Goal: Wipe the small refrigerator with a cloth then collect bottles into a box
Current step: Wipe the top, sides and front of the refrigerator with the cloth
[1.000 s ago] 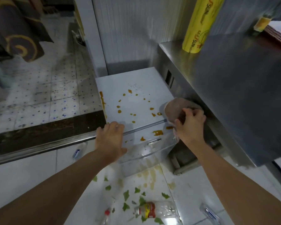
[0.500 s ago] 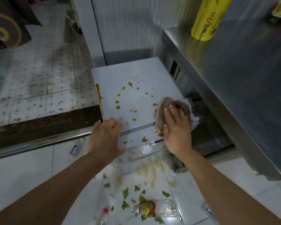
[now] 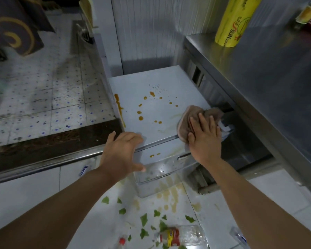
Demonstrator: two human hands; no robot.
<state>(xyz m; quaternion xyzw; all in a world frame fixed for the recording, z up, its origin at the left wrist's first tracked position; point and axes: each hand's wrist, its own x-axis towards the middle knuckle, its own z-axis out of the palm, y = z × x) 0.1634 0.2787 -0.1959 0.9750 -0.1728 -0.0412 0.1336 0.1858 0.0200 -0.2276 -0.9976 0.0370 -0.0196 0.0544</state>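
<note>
- Right hand (image 3: 204,136) presses flat, fingers straight, on the brown cloth (image 3: 188,117) at the small refrigerator's (image 3: 158,112) front right corner.
- Left hand (image 3: 121,152) rests spread on its front left edge, holding nothing.
- Orange spots dot its top.
- A bottle (image 3: 180,236) lies on the floor in front of it.

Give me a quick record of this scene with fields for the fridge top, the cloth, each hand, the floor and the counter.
fridge top: small refrigerator spotted with orange drips, mostly left and centre
cloth: brownish cloth at the top's front right corner
right hand: right hand pressed flat on the cloth
left hand: left hand resting on the front left edge, fingers spread
floor: plastic bottle lying among green leaf bits
counter: yellow roll standing on the steel counter
</note>
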